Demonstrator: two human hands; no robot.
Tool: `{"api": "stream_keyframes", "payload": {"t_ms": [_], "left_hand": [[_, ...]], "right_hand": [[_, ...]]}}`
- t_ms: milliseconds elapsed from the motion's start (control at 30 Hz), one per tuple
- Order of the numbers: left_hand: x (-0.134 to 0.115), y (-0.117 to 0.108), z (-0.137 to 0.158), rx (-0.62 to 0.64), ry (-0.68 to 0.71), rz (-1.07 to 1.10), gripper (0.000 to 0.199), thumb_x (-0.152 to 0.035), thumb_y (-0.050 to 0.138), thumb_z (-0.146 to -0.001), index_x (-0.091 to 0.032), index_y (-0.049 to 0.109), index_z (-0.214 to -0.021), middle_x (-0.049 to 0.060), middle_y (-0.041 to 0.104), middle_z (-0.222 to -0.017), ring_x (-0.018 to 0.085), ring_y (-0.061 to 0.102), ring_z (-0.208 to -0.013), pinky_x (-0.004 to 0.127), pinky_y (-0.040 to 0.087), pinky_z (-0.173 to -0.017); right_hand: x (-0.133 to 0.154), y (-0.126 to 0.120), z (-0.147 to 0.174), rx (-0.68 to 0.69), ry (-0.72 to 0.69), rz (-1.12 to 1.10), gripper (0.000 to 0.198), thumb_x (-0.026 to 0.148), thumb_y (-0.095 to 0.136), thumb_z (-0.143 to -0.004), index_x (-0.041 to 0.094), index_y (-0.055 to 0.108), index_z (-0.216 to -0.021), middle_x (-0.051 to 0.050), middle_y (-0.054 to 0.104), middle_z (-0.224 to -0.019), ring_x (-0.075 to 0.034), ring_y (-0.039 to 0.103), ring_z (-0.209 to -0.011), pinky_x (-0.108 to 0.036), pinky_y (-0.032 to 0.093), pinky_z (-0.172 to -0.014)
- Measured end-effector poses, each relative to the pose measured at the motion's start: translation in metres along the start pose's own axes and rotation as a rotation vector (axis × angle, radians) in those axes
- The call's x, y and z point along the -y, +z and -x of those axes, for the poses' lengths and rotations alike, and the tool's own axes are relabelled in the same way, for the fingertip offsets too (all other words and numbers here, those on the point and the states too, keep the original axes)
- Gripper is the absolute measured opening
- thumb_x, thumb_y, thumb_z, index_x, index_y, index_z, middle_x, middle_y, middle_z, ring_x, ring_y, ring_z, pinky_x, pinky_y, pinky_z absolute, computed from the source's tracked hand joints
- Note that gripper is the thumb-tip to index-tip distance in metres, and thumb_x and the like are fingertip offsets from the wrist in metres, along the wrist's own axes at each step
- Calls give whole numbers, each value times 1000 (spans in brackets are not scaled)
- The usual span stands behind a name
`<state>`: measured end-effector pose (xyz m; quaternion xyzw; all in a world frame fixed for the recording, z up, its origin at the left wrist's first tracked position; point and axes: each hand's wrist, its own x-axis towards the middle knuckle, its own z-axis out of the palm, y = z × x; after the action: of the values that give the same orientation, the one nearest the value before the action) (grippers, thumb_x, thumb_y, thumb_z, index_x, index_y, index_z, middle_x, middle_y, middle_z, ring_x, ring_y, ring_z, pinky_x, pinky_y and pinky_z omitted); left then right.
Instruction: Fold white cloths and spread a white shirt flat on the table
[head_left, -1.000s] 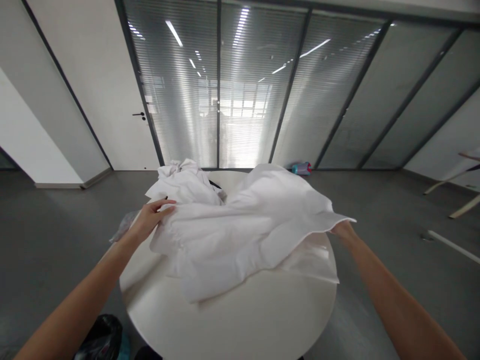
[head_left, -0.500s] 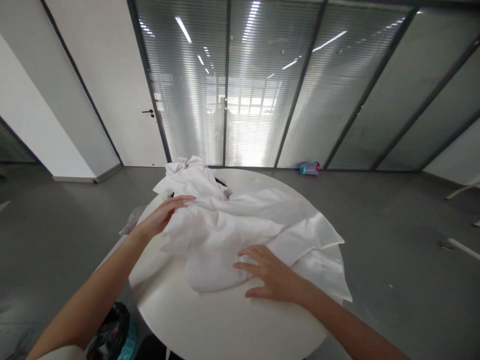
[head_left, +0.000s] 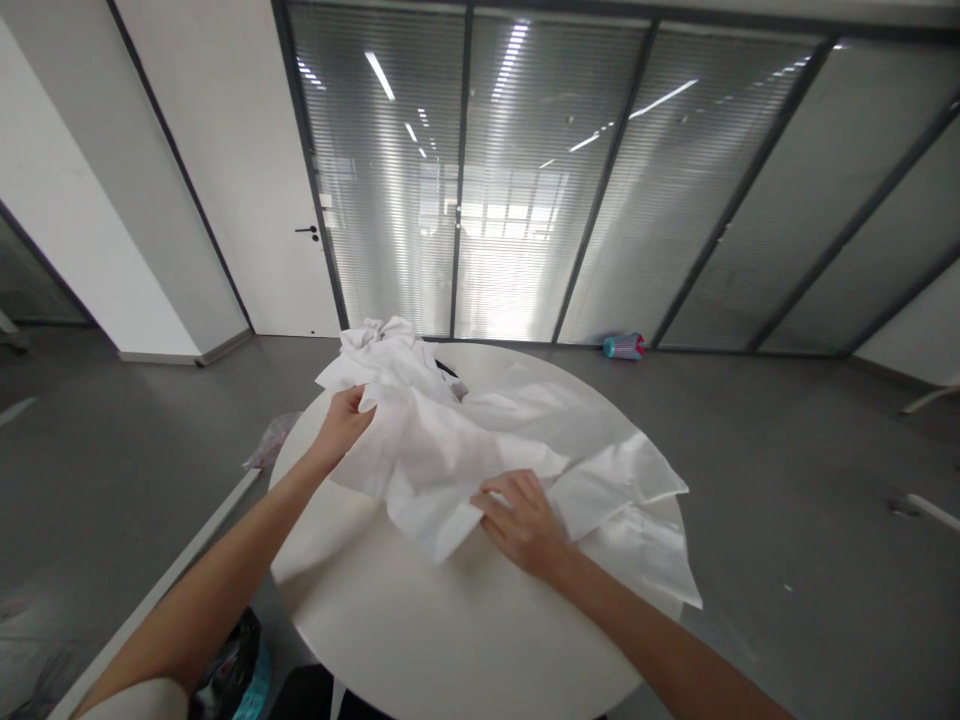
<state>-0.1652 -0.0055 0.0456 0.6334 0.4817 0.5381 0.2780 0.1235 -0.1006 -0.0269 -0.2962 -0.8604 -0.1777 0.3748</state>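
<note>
A thin white cloth [head_left: 450,440], perhaps a garment, lies rumpled across the round white table [head_left: 457,640]. At its left edge my left hand [head_left: 347,420] pinches the fabric and lifts it a little. My right hand [head_left: 521,520] has its fingers closed on the cloth's near edge, which is raised slightly off the tabletop. Flat corners of fabric spread to the right and reach past the table's edge. A second bunched white cloth [head_left: 386,350] sits at the far left, against the first one, with a dark item partly hidden beside it.
A bin with a black liner [head_left: 232,665] stands on the floor at the lower left. A clear plastic bag [head_left: 271,440] is left of the table. Near the glass partition lies a blue and pink container [head_left: 624,346]. Chair legs [head_left: 930,508] show at the right.
Both hands have closed on the white cloth, where before their fingers were spread over it. The near edge has been drawn up and away from me. The view has shifted slightly.
</note>
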Motion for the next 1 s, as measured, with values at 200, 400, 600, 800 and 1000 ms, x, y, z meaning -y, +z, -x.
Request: {"api": "stream_keyframes", "payload": {"t_ms": [200, 400, 600, 800, 1000], "left_hand": [[1, 2, 4, -100, 37, -123, 42, -52, 59, -80, -20, 48, -55, -2, 49, -48, 14, 52, -52, 22, 40, -49], [6, 22, 13, -247, 170, -394, 45, -53, 59, -82, -20, 53, -52, 4, 48, -78, 15, 54, -65, 28, 47, -61], [12, 39, 25, -209, 224, -532, 48, -58, 56, -85, -19, 61, -57, 13, 51, -114, 24, 63, -93, 34, 54, -73], [35, 13, 31, 67, 120, -423, 45, -59, 51, -88, -19, 71, -90, 9, 69, -99, 18, 64, -69, 30, 53, -62], [63, -27, 32, 164, -56, -212, 48, -54, 68, -73, -16, 72, -101, 10, 73, -91, 20, 67, -70, 29, 54, -59]], "right_hand": [[-56, -89, -19, -398, 501, 38, 22, 28, 56, -93, 20, 75, -87, -2, 50, -72, -16, 51, -67, -29, 43, -61], [-117, -132, -15, -292, 991, -108, 42, 53, 53, -87, 15, 69, -75, 1, 51, -52, -14, 47, -46, -27, 36, -47], [-72, -67, 0, 183, 858, -201, 46, 53, 57, -87, 23, 64, -121, -8, 62, -107, -14, 61, -66, -34, 53, -74], [-61, -21, -3, 467, 999, 8, 62, 56, 50, -94, 19, 48, -144, -15, 54, -126, -28, 62, -106, -42, 48, -93], [-55, -5, -15, 561, 376, -57, 36, 36, 60, -92, 27, 66, -126, -11, 53, -130, -26, 49, -119, -43, 39, -102]]}}
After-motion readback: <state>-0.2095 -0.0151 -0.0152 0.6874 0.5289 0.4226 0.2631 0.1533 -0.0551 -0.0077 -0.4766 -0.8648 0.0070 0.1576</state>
